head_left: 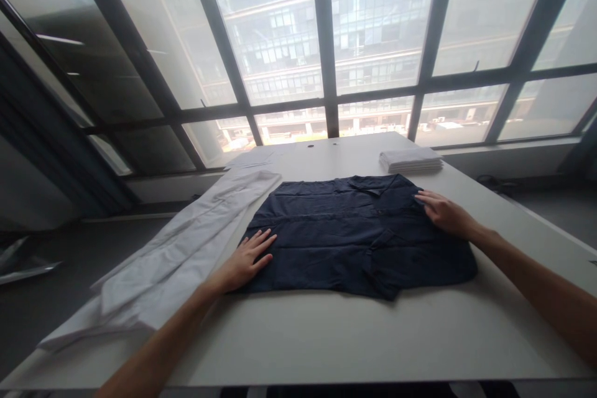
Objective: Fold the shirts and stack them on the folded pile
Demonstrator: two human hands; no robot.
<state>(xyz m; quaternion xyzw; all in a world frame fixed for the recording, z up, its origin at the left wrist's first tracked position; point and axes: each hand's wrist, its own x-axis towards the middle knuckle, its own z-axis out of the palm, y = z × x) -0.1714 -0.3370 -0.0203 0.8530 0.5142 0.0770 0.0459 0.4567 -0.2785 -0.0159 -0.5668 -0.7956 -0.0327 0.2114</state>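
Note:
A dark navy shirt (345, 233) lies spread flat on the white table (354, 336), collar toward the window. My left hand (247, 261) rests flat on the shirt's left edge, fingers apart. My right hand (443, 211) lies flat on the shirt's right side near the shoulder, fingers stretched out. Neither hand grips the cloth.
A long white garment (177, 261) lies along the table's left edge and hangs over it. A stack of folded white cloths (410, 160) sits at the far right of the table. Flat white sheets (252, 158) lie at the far left. Large windows stand behind the table.

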